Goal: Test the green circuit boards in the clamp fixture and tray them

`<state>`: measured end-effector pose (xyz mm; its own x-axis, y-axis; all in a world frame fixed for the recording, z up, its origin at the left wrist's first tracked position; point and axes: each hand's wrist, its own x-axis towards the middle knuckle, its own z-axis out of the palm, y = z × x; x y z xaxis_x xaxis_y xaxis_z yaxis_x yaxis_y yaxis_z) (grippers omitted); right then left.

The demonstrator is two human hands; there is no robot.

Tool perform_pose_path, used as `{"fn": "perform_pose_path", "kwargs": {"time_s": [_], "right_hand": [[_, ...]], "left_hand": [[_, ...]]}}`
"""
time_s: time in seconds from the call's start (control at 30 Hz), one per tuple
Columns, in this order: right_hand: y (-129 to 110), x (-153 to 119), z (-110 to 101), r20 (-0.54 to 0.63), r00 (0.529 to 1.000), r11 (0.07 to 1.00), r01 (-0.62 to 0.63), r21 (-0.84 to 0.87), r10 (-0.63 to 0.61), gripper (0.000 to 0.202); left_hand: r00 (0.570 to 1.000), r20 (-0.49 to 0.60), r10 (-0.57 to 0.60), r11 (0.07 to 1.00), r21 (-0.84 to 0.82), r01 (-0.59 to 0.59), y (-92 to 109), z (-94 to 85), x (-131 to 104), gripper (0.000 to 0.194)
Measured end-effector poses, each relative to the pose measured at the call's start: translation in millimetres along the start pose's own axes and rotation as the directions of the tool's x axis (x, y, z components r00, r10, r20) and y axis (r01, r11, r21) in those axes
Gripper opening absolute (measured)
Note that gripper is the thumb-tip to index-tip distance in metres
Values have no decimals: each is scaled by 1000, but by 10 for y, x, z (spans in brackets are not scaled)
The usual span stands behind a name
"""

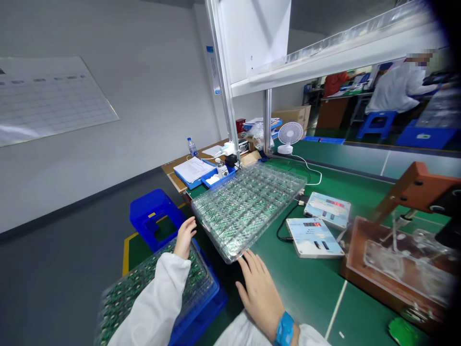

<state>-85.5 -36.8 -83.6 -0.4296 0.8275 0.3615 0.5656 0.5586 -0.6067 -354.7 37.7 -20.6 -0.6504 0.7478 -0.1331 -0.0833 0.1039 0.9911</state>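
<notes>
A stack of clear plastic trays [248, 202] with rows of green circuit boards lies at the left edge of the green workbench, its near corner jutting past the edge. My right hand [260, 288], with a blue band at the wrist, has its fingers spread, fingertips at the near edge of that stack. Beside the stack's left corner is my left hand [185, 236], its fingers curled; whether it touches the stack is unclear. Below it, a second clear tray of boards [126, 288] rests on a blue support [212, 302].
Two white display boxes [315, 238] [327, 209] and an orange-brown fixture [396, 259] stand at right. A white fan [290, 134] is behind the trays. A blue stool [153, 211] stands left. A person in white [396, 89] sits farther back.
</notes>
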Motion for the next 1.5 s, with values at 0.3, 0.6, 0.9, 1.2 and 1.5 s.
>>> {"fn": "perform_pose_path", "kwargs": {"time_s": [0.3, 0.6, 0.9, 1.2, 1.5], "right_hand": [[32, 320, -179, 241, 810, 181, -388, 904, 535, 69], [-169, 738, -420, 470, 741, -161, -453, 877, 480, 68], [-243, 818, -568, 429, 767, -199, -381, 903, 478, 62], [-120, 760, -661, 372, 813, -112, -362, 925, 448, 54], [-115, 516, -856, 285, 818, -59, -296, 953, 499, 68]], "left_hand": [[995, 52, 80, 982, 167, -87, -332, 32, 284, 35], [991, 42, 130, 988, 78, -133, -307, 35, 331, 25], [950, 311, -3, 959, -267, 91, 58, 251, -243, 35], [859, 485, -165, 836, -393, 383, 308, 681, -782, 26], [874, 470, -127, 847, -407, 342, 357, 725, -1018, 47]]}}
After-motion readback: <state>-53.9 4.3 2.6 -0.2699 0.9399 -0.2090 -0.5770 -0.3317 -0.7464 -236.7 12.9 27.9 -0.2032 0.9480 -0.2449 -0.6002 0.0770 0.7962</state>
